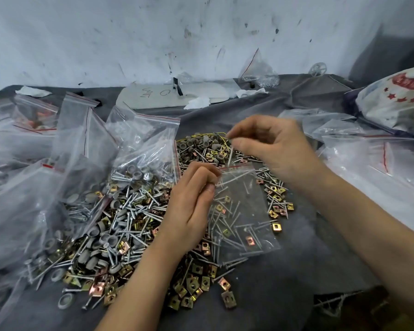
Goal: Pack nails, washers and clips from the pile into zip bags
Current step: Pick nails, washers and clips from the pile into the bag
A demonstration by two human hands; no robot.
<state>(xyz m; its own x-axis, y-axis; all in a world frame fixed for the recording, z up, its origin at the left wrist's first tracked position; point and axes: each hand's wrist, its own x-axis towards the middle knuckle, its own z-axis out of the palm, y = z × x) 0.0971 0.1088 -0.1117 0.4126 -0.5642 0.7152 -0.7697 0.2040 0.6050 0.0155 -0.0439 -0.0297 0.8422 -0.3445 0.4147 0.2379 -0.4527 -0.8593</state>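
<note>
**A nail held over the mouth of a zip bag**

A clear zip bag (242, 211) with a red line along its top hangs tilted over the near right part of the pile (129, 223). Its lower end lies on the loose metal. The left hand (189, 206) holds the bag at its top left corner, fingers curled and the thumb pinching the plastic. Just above the bag's mouth, the right hand (273, 144) pinches a single nail (230, 156) between thumb and forefinger, with its lower end at the red line. Nails and clips show through the clear plastic, but which lie inside the bag and which under it cannot be told.

The pile mixes silver nails, grey washers (111, 240) and brass-coloured square clips (191, 283), and spreads over a dark grey cloth (273, 295) that covers the desk. An open bag (146, 144) with nails and washers in it lies on the pile's far left edge. More filled bags (22, 199) are heaped at the left. Flat clear bags (368, 163) lie at the right, beside a white sack with red stars (392, 99). A white board (172, 94) with scribbles lies near the marked white wall (153, 32).
</note>
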